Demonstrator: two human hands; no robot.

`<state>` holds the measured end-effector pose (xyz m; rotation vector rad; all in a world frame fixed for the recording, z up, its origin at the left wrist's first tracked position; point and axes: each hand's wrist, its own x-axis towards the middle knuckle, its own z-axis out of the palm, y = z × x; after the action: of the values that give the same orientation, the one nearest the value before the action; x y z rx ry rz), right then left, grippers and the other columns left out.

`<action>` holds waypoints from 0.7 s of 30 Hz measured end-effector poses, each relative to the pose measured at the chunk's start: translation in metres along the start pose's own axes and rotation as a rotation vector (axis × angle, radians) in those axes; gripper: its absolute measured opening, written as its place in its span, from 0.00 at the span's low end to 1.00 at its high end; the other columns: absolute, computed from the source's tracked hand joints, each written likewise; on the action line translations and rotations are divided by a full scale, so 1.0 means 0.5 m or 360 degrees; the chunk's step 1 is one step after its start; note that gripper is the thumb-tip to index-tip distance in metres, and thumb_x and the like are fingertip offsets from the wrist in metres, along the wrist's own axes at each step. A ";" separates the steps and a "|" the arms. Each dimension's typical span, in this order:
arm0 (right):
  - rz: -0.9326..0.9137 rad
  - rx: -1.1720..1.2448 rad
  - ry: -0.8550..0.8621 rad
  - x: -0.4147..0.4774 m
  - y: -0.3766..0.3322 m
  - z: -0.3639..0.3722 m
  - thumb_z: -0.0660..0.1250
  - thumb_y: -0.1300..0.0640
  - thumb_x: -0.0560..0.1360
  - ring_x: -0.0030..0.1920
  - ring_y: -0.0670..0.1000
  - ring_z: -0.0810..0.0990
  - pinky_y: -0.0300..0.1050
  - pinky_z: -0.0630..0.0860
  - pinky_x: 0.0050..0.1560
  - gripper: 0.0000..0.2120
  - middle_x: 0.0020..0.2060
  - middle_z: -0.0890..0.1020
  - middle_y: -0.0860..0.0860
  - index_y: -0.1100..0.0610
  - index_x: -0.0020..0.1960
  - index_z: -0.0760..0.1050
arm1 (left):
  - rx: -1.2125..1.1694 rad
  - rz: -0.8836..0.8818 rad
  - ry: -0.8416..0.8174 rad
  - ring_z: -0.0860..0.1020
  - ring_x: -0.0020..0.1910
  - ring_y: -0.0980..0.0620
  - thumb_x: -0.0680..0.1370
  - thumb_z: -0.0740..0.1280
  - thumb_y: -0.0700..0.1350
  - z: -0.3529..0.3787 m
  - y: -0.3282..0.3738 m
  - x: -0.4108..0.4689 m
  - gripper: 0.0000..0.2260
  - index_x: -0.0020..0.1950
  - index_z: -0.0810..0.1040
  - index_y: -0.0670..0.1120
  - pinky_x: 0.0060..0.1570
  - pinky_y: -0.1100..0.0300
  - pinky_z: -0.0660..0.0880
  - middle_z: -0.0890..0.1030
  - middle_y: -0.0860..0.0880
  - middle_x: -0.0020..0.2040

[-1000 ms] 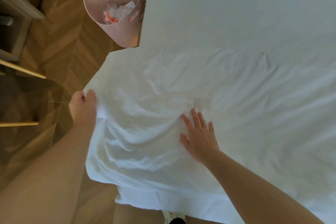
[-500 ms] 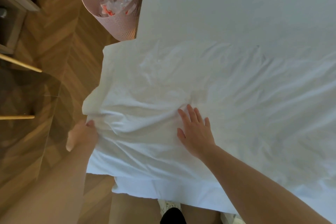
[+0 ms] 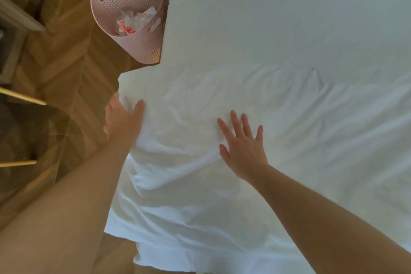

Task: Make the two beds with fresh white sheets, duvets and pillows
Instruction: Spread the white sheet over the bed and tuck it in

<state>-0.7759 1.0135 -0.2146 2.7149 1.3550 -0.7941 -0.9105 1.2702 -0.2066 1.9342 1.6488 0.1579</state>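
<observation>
The sheet (image 3: 278, 100) lies spread but wrinkled over the near end of the bed (image 3: 289, 11), its left edge and near corner hanging off the side above the wooden floor (image 3: 66, 66). Beyond that edge the bed's white surface looks smooth. A pink basket (image 3: 144, 49) with crumpled wrappers in it stands on the floor, just beside the bed's left side.

The right hand (image 3: 243, 149) is released, flat on the sheet with its fingers spread, pinning the cloth. The left hand (image 3: 123, 118) grasps the sheet's left edge, thumb on top and fingers wrapped over the side, though it is blurred.

The step in hand seems to be smoothing and squaring the sheet at this corner. Next, the left hand probably has to draw the edge taut outward while the right holds its place, then tuck the loose overhang under. Duvets and pillows are not in view.
</observation>
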 end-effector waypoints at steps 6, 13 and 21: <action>0.0122 0.0004 0.0086 0.118 0.015 -0.037 0.48 0.44 0.83 0.79 0.59 0.40 0.70 0.49 0.73 0.29 0.79 0.40 0.53 0.46 0.79 0.39 | 0.0318 0.0036 -0.0167 0.75 0.59 0.41 0.80 0.62 0.53 0.028 0.103 0.109 0.19 0.68 0.69 0.48 0.49 0.54 0.70 0.74 0.42 0.64; 0.0292 -0.0057 0.0060 0.180 0.109 -0.053 0.46 0.41 0.82 0.78 0.59 0.39 0.74 0.50 0.70 0.29 0.79 0.39 0.49 0.43 0.79 0.40 | 0.0453 -0.0009 0.0320 0.75 0.56 0.39 0.80 0.60 0.44 0.046 0.154 0.197 0.09 0.59 0.73 0.46 0.57 0.44 0.73 0.77 0.41 0.58; 0.0230 -0.0184 0.0182 0.163 0.110 0.013 0.40 0.37 0.80 0.78 0.60 0.35 0.76 0.42 0.70 0.30 0.79 0.36 0.50 0.42 0.79 0.37 | 0.1241 0.1462 -0.0164 0.52 0.78 0.44 0.80 0.46 0.56 0.233 0.132 -0.003 0.28 0.79 0.55 0.50 0.72 0.33 0.47 0.52 0.44 0.80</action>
<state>-0.6969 1.0382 -0.2679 2.7655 1.1659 -0.5413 -0.8012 1.2238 -0.2689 3.1043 0.6472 -0.2759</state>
